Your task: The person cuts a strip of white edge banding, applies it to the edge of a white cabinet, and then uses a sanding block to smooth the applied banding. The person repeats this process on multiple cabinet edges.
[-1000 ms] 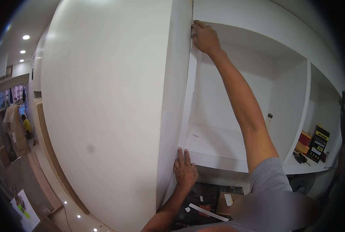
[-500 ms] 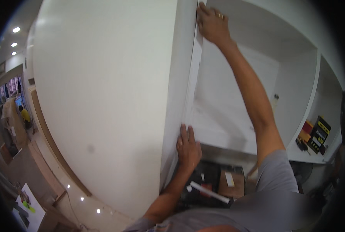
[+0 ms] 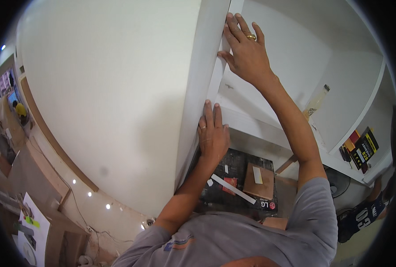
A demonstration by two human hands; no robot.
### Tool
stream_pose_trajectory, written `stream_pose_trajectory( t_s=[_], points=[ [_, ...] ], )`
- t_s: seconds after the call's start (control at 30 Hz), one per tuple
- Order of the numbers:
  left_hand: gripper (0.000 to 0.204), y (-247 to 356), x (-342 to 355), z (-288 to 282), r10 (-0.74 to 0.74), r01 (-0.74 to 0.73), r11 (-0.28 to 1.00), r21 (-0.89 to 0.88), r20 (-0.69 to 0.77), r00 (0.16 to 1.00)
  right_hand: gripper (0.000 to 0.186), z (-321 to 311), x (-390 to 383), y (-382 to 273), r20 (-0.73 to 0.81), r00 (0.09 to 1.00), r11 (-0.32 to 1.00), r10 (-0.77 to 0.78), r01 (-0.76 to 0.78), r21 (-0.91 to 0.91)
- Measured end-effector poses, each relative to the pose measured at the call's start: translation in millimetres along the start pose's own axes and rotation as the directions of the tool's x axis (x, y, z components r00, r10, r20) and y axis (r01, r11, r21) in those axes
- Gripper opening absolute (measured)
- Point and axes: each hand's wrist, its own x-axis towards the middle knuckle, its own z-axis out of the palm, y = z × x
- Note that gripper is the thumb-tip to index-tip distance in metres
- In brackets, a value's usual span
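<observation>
A tall white cabinet panel (image 3: pixel 104 89) fills the left and middle, beside an open white cabinet compartment (image 3: pixel 287 53). My right hand (image 3: pixel 249 55) is up high, fingers spread and fingertips pressing on the narrow white vertical edge (image 3: pixel 216 80) between panel and compartment; a ring is on one finger. Lower on that same edge lies my left hand (image 3: pixel 213 138), its fingers stretched upward and flat against it, also wearing a ring. Neither hand grips anything that I can see. A clear bottle (image 3: pixel 317 103) with pale contents stands inside the compartment.
Below the compartment, a black box top (image 3: pixel 207 196) carries a white strip (image 3: pixel 233 189) and a brown board (image 3: pixel 259 189). A black-and-yellow box (image 3: pixel 364 149) sits on the right shelf. Another person (image 3: pixel 362 218) is at the lower right, near a fan (image 3: pixel 338 182). A cable (image 3: pixel 98 231) crosses the floor.
My right hand has slid down the edge and its fingers have spread. In the picture my left hand sits higher. The view has tilted, showing more of my shirt and the black box.
</observation>
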Motion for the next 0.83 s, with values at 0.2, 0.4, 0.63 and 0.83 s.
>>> stream_pose_trajectory(
  t_s=[0.2, 0.4, 0.63, 0.83],
  points=[
    [0.077, -9, -9, 17, 0.008, -0.008, 1.000, -0.020, -0.019, 1.000, 0.074, -5, -17, -16, 0.099, 0.995, 1.000, 0.003, -0.003, -0.005],
    [0.072, -31, -31, 35, 0.145, -0.147, 0.989, -0.021, -0.083, 0.986, 0.092, -13, -22, -26, 0.154, 0.988, 0.994, 0.011, -0.028, 0.108],
    [0.072, -23, -19, 30, 0.039, -0.049, 0.988, -0.146, -0.070, 0.997, 0.092, 0, -24, -21, 0.188, 0.982, 0.990, 0.010, -0.035, 0.133],
    [0.078, -2, 51, 10, 0.054, -0.055, 0.998, -0.039, -0.028, 0.998, 0.091, -4, -5, -10, 0.222, 0.975, 0.999, -0.002, -0.007, 0.040]
  ],
)
